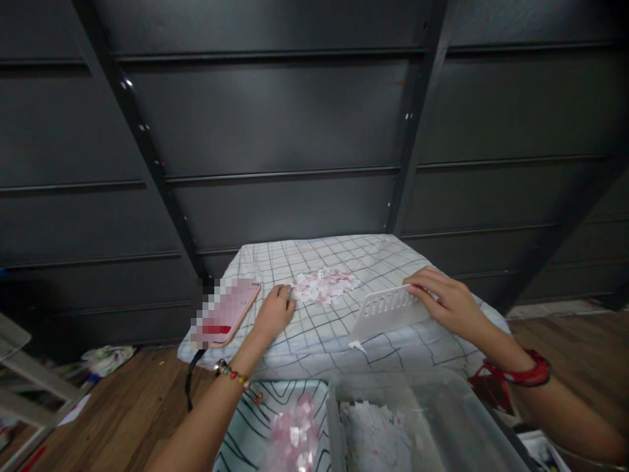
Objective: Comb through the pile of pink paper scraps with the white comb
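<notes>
My right hand grips the top right corner of a thin white board with a row of slots along its upper edge. The board stands tilted on the checked cloth, and a small white scrap shows at its lower left corner. My left hand rests on the cloth with its fingers loosely bent and nothing visible in them. Its fingertips are at the left edge of a heap of small white and pink paper pieces. Left of this hand lies a pink phone, partly blurred out.
Nearest me stand a translucent plastic bin with white paper pieces in it and a striped tray holding shiny pink packets. A dark panelled wall rises behind the covered table. A whitish frame stands at left.
</notes>
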The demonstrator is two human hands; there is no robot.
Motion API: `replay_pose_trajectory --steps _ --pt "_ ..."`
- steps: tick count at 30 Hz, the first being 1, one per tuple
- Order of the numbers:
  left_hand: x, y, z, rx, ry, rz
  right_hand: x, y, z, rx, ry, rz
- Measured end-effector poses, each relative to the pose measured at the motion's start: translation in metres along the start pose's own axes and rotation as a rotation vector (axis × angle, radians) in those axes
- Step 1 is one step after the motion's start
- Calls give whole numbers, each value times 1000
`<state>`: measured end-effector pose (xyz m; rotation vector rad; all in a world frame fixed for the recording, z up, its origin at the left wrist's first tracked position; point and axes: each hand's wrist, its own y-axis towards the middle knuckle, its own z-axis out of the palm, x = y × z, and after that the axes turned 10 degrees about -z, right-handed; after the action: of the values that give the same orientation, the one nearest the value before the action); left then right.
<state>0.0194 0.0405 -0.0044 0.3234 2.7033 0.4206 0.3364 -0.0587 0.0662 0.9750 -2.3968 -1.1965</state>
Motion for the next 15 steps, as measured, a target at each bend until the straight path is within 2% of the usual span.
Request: replay_pose_trajectory --steps 5,15 --pt "2 0 1 -13 -10 12 3 2 -1 -48 -46 2" --pt "2 -1 2 -19 -13 0 5 -4 -7 30 58 -60"
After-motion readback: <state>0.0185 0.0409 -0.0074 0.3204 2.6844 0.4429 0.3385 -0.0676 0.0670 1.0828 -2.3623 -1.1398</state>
